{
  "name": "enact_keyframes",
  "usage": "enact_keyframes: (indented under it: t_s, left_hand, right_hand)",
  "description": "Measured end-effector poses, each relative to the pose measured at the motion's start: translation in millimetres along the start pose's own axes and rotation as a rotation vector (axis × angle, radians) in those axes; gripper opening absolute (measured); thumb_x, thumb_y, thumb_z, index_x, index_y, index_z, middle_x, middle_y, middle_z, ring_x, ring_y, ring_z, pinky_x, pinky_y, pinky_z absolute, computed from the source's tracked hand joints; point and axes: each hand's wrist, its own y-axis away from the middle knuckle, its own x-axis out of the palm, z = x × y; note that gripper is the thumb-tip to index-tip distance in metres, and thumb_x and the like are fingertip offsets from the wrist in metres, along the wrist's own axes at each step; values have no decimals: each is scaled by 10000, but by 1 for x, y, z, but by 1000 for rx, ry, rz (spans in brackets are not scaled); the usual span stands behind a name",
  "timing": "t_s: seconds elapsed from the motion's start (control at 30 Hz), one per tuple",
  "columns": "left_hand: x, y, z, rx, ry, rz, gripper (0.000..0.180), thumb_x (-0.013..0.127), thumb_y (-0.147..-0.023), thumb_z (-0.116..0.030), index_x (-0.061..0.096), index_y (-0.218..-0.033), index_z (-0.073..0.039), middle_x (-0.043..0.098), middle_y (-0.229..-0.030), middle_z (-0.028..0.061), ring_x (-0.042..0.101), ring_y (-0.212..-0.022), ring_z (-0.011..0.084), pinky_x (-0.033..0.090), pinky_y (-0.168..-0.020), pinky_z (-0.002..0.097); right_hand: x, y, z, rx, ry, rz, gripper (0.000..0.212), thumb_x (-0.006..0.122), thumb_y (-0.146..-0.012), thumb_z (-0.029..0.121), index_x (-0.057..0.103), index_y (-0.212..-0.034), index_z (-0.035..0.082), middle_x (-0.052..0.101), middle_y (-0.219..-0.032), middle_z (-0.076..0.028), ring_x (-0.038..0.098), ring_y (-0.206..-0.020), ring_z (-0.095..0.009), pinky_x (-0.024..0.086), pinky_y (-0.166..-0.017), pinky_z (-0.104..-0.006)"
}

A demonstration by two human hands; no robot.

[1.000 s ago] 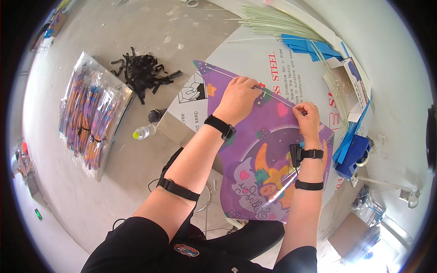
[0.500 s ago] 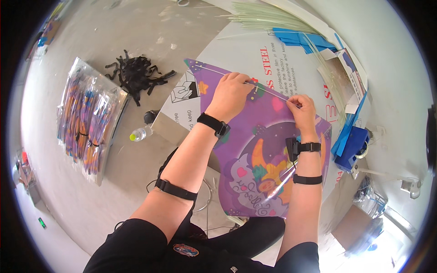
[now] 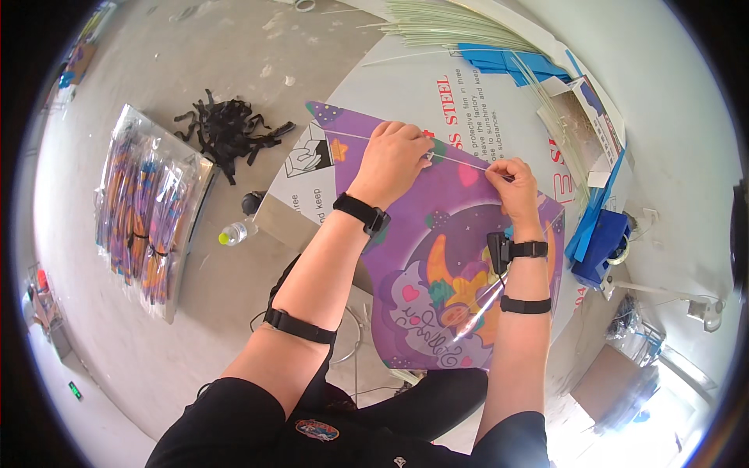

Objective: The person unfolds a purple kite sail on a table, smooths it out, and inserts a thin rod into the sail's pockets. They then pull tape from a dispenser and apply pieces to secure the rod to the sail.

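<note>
A purple printed sheet (image 3: 460, 234) with a moon, clouds and hearts lies over the front of the table and hangs toward my lap. Across its far part runs a thin white rod (image 3: 460, 160). My left hand (image 3: 394, 160) is closed around the rod, fingertips curled under near the middle of the sheet's far edge. Farther right, my right hand (image 3: 513, 187) pinches the same rod between thumb and fingers. The rod's left end sticks out past the sheet, below its dotted far-left corner.
A white printed board (image 3: 413, 70) covers the table. On it are a bundle of pale thin rods (image 3: 452, 27), blue strips (image 3: 515, 62) and an open box (image 3: 589, 132). Black straps (image 3: 230, 132), a bottle (image 3: 236, 232) and bagged colourful bundles (image 3: 148, 218) lie to the left.
The rod's left end has swung toward me, away from the sheet's far edge, and now pokes out beyond its left side. Both hands keep nearly the same places.
</note>
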Motion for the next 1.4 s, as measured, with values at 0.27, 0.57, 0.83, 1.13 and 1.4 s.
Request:
enact_keyframes:
  t_s: [0.27,0.57,0.83,1.13,1.4]
  left_hand:
    - [-2,-3,-2,32,1,15,180,708,-721,-88,651,-891,-107,611,-866,10,576,-910,213,410,-929,373]
    - [2,-3,-3,54,25,-28,140,700,-727,-71,636,-847,-103,609,-842,5,579,-895,207,401,-950,395]
    - [6,-4,-4,53,39,-34,114,692,-727,-64,632,-817,-98,625,-849,5,585,-889,199,404,-954,406]
    - [11,-2,-5,41,10,-38,150,696,-724,-63,646,-863,-93,639,-914,15,583,-944,211,404,-955,400]
    - [9,0,0,-78,-40,-45,216,678,-748,-53,683,-958,-101,629,-949,32,567,-993,243,401,-954,396]
  right_hand:
    - [-2,1,3,18,-14,18,97,744,-717,78,707,-806,86,590,-767,1,558,-812,-154,457,-733,-296]
    - [-4,2,6,41,-48,27,88,737,-722,73,706,-804,72,570,-736,1,540,-807,-155,444,-726,-292]
    - [-3,1,-3,-59,-4,21,84,741,-742,117,725,-813,75,608,-748,-9,533,-815,-175,443,-736,-304]
    - [-3,1,-6,-123,57,33,81,737,-749,132,725,-809,79,616,-747,-21,540,-809,-197,443,-729,-321]
    - [2,0,-7,-216,140,-23,53,714,-775,82,683,-808,54,592,-760,-21,537,-784,-163,447,-729,-295]
